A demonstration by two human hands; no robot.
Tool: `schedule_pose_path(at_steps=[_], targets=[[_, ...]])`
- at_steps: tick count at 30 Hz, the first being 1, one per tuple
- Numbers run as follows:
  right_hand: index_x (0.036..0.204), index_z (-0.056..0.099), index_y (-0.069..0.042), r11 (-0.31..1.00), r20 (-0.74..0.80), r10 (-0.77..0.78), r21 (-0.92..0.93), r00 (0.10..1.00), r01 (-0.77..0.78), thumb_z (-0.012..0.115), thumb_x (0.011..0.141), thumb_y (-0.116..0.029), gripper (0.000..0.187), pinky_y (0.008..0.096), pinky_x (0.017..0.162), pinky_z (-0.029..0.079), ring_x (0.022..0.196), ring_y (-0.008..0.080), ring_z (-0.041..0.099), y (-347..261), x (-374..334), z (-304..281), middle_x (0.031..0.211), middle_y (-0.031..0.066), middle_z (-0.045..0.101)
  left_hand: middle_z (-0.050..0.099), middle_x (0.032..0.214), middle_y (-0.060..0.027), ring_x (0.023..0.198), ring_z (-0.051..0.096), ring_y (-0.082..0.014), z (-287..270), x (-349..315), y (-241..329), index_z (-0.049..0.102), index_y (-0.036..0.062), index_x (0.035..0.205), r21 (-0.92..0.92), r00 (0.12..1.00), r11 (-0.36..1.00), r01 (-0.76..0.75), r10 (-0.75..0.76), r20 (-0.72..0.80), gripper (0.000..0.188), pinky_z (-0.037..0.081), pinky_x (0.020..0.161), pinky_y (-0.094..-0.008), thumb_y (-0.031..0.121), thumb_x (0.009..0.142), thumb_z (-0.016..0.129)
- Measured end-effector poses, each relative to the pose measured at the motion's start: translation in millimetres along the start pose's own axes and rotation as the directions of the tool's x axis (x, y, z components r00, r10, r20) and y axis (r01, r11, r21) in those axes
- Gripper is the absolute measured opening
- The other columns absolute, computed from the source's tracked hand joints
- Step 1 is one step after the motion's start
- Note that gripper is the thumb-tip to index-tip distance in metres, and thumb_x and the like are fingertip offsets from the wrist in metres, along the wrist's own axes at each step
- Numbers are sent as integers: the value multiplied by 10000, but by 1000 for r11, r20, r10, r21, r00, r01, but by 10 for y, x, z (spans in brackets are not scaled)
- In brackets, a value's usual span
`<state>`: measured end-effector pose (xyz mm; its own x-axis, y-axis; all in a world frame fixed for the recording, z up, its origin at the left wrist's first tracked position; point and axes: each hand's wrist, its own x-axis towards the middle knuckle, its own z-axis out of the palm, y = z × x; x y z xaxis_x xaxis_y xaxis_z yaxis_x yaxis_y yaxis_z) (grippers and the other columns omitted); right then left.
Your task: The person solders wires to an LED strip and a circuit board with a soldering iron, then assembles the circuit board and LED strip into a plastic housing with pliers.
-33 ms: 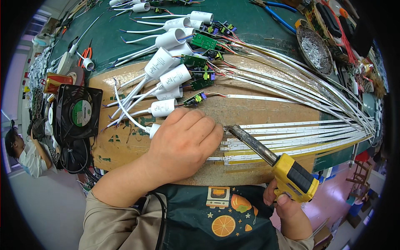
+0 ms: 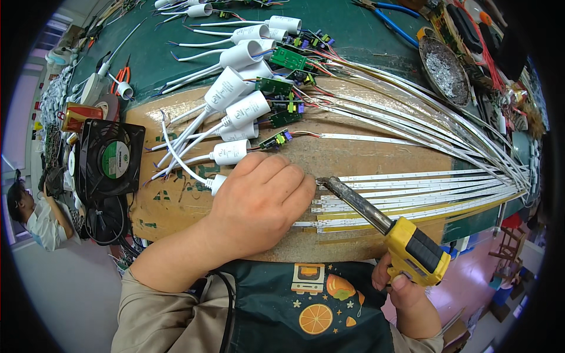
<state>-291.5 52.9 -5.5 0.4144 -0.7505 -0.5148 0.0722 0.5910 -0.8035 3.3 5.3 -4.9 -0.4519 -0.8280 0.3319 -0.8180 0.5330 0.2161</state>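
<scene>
My right hand (image 2: 403, 285) grips a yellow and black soldering gun (image 2: 416, 253), its barrel slanting up and left. The dark tip meets the left end of the topmost LED strip (image 2: 406, 175) in the nearer group, just beside my left fingertips. My left hand (image 2: 262, 206) is closed, fingers bent and pressed together; what they pinch is hidden. A white lamp cap (image 2: 218, 184) with a white cable shows partly behind that hand. Just above it lies another white cap (image 2: 231, 152), joined to a small green circuit board (image 2: 275, 139) and a strip.
Several wired caps and boards lie farther back on the cardboard (image 2: 176, 217) and green table (image 2: 159, 53). A black fan (image 2: 110, 157) stands left. At the back right are a bowl of metal scraps (image 2: 447, 73) and blue-handled pliers (image 2: 391, 20). Another person (image 2: 44, 217) sits far left.
</scene>
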Motion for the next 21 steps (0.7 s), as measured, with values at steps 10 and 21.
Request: schedule_pose_path(at_steps=[10, 21], targets=[[1281, 406, -6, 966, 65, -142, 225, 988, 124, 767, 743, -367, 742, 322, 612, 483, 692, 177, 537, -34, 62, -8, 777, 53, 525, 580, 825, -44, 787, 578, -203, -3, 20, 9, 652, 50, 868, 8, 1000, 1000, 2, -3, 10, 237, 443, 706, -326, 103, 641, 611], [1034, 582, -9, 972, 101, -200, -106, 975, 210, 734, 776, -307, 422, 267, 511, 415, 544, 133, 501, 34, 24, -152, 669, 43, 538, 576, 818, -47, 783, 578, -206, -1, 16, 3, 656, 47, 866, 10, 1000, 1000, -1, 1, -2, 233, 447, 702, -328, 104, 643, 619]])
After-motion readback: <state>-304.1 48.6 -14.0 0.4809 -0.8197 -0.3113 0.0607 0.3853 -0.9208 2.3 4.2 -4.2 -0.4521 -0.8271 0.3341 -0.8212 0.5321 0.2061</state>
